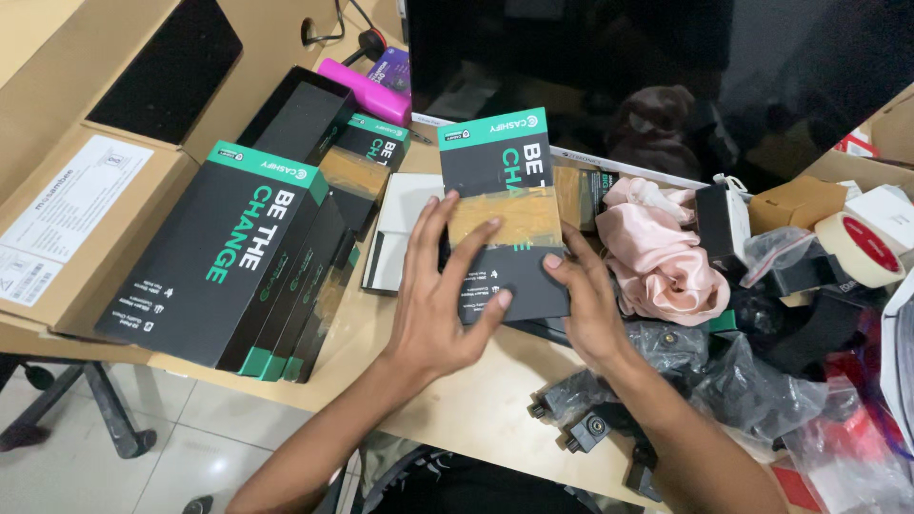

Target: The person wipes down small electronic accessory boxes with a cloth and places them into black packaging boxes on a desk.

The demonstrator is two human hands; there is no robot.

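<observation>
While both hands clamp it, the black-and-green box [503, 214] sits just right of the stack of matching boxes [238, 266], long axis running away from the person. Left hand [443, 300] spreads over its face; right hand [590, 305] pinches its right edge.

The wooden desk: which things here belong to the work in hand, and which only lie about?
In hand:
left hand
right hand
flat black box with green band and brown tape
stack of same black boxes

Lying about:
pink cloth
masking tape roll
pink bottle
</observation>
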